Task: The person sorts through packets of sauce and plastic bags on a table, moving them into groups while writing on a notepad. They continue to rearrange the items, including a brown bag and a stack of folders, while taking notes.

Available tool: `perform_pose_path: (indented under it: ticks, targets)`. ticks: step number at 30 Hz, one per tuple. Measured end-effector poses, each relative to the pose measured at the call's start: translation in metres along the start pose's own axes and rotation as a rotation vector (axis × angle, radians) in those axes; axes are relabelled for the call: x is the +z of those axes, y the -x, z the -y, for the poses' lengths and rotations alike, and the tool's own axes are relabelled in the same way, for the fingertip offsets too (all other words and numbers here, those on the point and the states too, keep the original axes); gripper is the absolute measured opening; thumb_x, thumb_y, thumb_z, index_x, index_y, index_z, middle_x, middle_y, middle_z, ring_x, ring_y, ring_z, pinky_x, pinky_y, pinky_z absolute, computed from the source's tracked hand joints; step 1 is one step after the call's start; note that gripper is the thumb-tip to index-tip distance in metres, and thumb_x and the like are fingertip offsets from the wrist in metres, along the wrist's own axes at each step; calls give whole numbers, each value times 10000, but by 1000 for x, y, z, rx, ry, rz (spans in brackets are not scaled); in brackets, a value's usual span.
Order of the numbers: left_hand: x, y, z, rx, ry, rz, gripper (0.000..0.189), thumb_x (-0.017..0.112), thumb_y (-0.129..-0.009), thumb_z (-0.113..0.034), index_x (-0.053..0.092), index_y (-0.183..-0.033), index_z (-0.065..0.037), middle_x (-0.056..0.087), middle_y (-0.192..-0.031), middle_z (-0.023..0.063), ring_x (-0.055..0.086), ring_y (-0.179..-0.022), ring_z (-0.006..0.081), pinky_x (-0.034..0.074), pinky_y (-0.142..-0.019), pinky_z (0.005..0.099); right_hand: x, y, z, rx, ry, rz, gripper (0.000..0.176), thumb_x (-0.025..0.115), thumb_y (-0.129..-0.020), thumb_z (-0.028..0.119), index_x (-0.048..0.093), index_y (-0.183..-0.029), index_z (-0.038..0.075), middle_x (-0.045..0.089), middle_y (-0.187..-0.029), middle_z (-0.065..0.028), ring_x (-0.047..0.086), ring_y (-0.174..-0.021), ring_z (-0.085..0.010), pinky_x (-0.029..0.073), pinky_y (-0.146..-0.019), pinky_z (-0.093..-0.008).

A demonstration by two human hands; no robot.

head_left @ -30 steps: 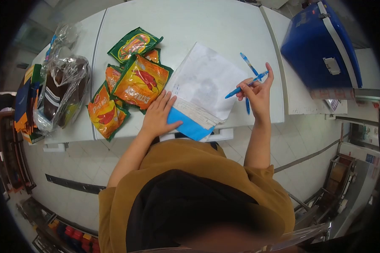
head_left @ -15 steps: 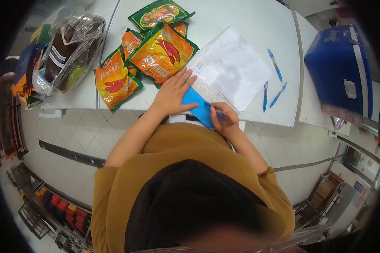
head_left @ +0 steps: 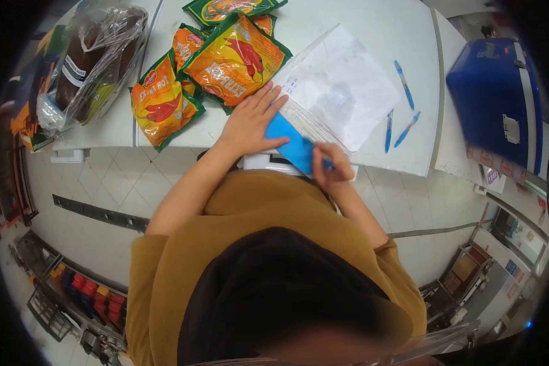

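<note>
A blue paper [head_left: 293, 146] lies at the table's front edge, over the lower side of a stack of white sheets [head_left: 348, 85]. My left hand [head_left: 253, 122] is flat with its fingers spread, its thumb on the blue paper and its fingertips beside the orange and green packets [head_left: 241, 58]. My right hand [head_left: 331, 166] is closed around a blue pen [head_left: 327, 163] at the right end of the blue paper. The pen is partly hidden by the fingers and slightly blurred.
Three blue pens [head_left: 404, 85] lie on the white table [head_left: 418, 30] right of the sheets. A blue cooler box [head_left: 494, 91] stands at the far right. Plastic-wrapped brown bottles [head_left: 82, 67] are at the left.
My right hand has shifted slightly right with the pen, whose top now leans differently. The table and its items appear a little higher in view. My left hand stays spread on the blue paper.
</note>
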State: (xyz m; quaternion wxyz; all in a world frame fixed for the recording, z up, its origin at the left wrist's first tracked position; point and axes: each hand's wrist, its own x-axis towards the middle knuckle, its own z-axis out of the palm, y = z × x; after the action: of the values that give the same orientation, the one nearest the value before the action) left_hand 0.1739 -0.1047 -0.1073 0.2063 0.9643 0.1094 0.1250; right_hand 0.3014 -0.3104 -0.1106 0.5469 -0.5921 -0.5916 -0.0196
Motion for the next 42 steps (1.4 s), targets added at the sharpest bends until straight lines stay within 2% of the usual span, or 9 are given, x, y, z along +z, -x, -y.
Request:
perform_pose_path:
  ticks: [14, 17, 19, 21, 27, 28, 34, 37, 42]
  targets:
    - [0, -1, 0, -26, 15, 19, 846, 685, -766, -556, 423, -1421, -89, 390, -1484, 138, 315, -1413, 307, 309, -1106, 444, 2, 5, 18, -113, 67, 116, 871, 650, -788, -111, 161, -1443, 191, 656, -930, -193, 653, -676, -290, 513, -549, -365]
    - [-4, -4, -4, -27, -2, 42, 860, 701, -752, -545, 421, -1422, -85, 390, -1480, 149, 319, -1409, 318, 310, -1104, 455, -28, -15, 0, 64, 122, 17, 824, 649, -797, -96, 177, -1440, 110, 651, -867, -172, 634, -648, -257, 511, -573, -343]
    - [-6, -4, -6, -27, -16, 48, 869, 714, -741, -536, 422, -1422, -83, 391, -1477, 156, 320, -1407, 326, 311, -1102, 459, -53, -42, -12, 647, -42, -542, 761, 627, -835, -51, 195, -1456, 32, 634, -752, -131, 617, -632, -234, 503, -598, -322]
    - [-2, -3, -4, -20, -14, 49, 868, 687, -752, -568, 421, -1426, -89, 372, -1497, 149, 290, -1424, 318, 314, -1095, 482, -98, -69, -23, 815, 288, -303, 868, 629, -865, 42, 64, -1523, 66, 593, -700, -74, 544, -573, -182, 483, -589, -296]
    - [-4, -4, -6, -18, -32, 60, 883, 707, -738, -542, 414, -1426, -72, 380, -1487, 166, 305, -1411, 348, 300, -1099, 485, -131, -49, -72, 986, 615, 217, 753, 644, -830, 185, 289, -1475, 25, 648, -761, -210, 634, -727, -388, 511, -716, -436]
    - [-4, -4, -6, -15, -37, 61, 885, 710, -736, -540, 415, -1425, -68, 385, -1479, 174, 307, -1409, 351, 300, -1099, 483, -136, -54, -76, 969, 694, 165, 543, 628, -844, 188, 495, -1345, 25, 664, -889, -231, 622, -844, -431, 493, -803, -476]
    - [-5, -6, -7, 9, -55, 59, 871, 704, -746, -532, 418, -1418, -57, 395, -1465, 188, 314, -1403, 358, 303, -1098, 478, -177, -70, -168, 460, 949, -184, 214, 653, -832, 140, 698, -988, 2, 666, -991, -185, 628, -881, -381, 498, -841, -450]
    - [-6, -6, -7, 5, -50, 61, 865, 700, -749, -535, 424, -1411, -52, 399, -1460, 193, 319, -1399, 362, 307, -1095, 481, -180, -81, -193, 670, 824, 25, 255, 684, -801, 120, 691, -1028, 4, 671, -974, -186, 638, -835, -381, 509, -824, -436]
    - [-5, -7, -6, -2, -27, 59, 879, 719, -735, -527, 421, -1412, -54, 389, -1465, 188, 317, -1397, 373, 292, -1106, 483, -171, -106, -157, 807, 194, -270, 198, 689, -833, 93, 675, -1013, 11, 685, -944, -110, 676, -810, -240, 531, -757, -349]
